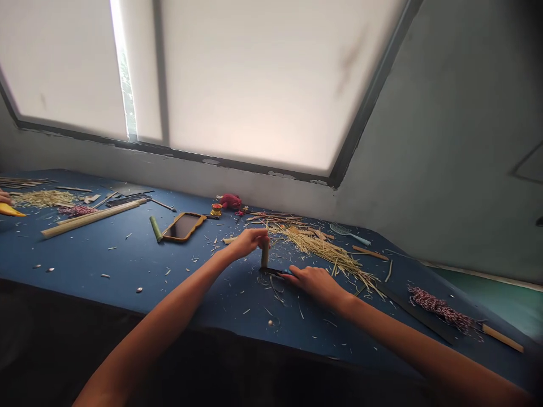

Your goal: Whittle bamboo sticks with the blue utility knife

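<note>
Near the middle of the blue-covered table, my left hand grips the top of a short bamboo piece, which stands nearly upright. My right hand is closed around the blue handle of a knife. The dark blade lies at the foot of the bamboo; whether it cuts into it I cannot tell. Thin curled shavings are scattered just below the blade. Behind my right hand spreads a heap of thin bamboo strips.
A wooden-framed mirror or screen lies beside a green bamboo piece. Long bamboo lengths are at left, near another person's hand. At right lie a hairbrush, a long dark blade and a red-white cord bundle.
</note>
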Demonstrator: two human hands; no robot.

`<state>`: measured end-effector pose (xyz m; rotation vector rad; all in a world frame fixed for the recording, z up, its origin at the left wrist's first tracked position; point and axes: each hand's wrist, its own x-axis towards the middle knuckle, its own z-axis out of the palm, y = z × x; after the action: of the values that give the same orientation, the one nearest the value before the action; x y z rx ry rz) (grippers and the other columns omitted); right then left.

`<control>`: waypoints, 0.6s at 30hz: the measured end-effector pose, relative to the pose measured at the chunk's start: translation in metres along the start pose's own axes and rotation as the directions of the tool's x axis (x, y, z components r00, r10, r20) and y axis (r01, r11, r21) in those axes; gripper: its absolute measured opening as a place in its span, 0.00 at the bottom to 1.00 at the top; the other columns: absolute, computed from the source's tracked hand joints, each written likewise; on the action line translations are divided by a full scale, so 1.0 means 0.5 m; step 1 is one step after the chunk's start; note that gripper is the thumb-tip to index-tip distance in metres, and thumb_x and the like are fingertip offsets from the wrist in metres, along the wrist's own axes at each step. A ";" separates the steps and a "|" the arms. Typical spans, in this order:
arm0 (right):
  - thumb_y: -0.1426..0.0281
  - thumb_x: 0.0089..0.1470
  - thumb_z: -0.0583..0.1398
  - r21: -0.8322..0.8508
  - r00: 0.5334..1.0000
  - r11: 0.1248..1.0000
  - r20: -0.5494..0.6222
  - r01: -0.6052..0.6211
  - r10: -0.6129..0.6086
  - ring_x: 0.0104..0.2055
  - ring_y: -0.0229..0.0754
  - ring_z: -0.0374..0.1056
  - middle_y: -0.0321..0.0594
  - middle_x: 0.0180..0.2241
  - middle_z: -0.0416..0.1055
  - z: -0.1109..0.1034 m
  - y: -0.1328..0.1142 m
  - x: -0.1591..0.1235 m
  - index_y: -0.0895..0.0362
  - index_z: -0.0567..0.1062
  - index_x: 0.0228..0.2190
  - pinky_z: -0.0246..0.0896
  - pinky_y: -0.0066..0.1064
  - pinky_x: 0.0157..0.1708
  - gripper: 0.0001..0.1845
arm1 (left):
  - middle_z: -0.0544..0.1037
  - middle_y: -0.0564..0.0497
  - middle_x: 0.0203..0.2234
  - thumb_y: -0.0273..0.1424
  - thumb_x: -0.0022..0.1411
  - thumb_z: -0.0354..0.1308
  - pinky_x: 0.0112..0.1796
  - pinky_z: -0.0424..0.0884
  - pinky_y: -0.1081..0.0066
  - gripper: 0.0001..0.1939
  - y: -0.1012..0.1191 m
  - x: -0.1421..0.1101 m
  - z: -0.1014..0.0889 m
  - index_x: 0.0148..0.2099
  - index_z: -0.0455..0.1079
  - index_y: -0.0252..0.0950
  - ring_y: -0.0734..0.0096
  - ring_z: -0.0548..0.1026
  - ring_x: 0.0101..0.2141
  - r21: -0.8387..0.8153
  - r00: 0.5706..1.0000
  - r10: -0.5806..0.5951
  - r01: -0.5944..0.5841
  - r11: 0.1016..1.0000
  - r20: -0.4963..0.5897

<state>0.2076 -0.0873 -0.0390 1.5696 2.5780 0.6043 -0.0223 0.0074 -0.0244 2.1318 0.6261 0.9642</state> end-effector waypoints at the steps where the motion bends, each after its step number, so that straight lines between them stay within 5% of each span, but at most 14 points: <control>1: 0.53 0.63 0.41 0.004 1.000 1.000 0.017 -0.009 0.009 0.24 0.44 0.71 0.37 0.21 0.71 -0.005 -0.002 -0.001 0.54 0.67 0.34 0.37 0.28 0.19 0.23 | 0.77 0.45 0.30 0.39 0.64 0.47 0.37 0.71 0.67 0.16 -0.008 0.000 -0.004 0.29 0.61 0.34 0.67 0.76 0.34 -0.030 0.999 -0.030 0.030 0.999 -0.020; 8: 0.53 0.64 0.38 0.107 0.995 0.990 -0.049 0.087 -0.083 0.22 0.40 0.69 0.36 0.22 0.71 -0.025 0.013 -0.005 0.54 0.66 0.33 0.39 0.28 0.20 0.25 | 0.76 0.45 0.30 0.50 0.61 0.48 0.39 0.72 0.63 0.23 -0.047 -0.003 -0.009 0.32 0.62 0.33 0.66 0.76 0.35 -0.141 0.992 -0.110 0.101 0.985 -0.054; 18: 0.52 0.63 0.38 0.017 0.990 0.996 -0.105 0.093 -0.091 0.21 0.39 0.68 0.37 0.20 0.70 -0.017 0.045 0.033 0.55 0.67 0.33 0.35 0.28 0.19 0.26 | 0.75 0.46 0.31 0.45 0.64 0.46 0.38 0.70 0.66 0.21 -0.035 -0.004 -0.004 0.34 0.66 0.32 0.69 0.73 0.33 -0.057 0.998 -0.048 0.045 0.997 -0.048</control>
<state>0.2164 -0.0665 -0.0208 1.4531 2.7232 0.6689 -0.0274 0.0181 -0.0373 2.0411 0.6624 0.9995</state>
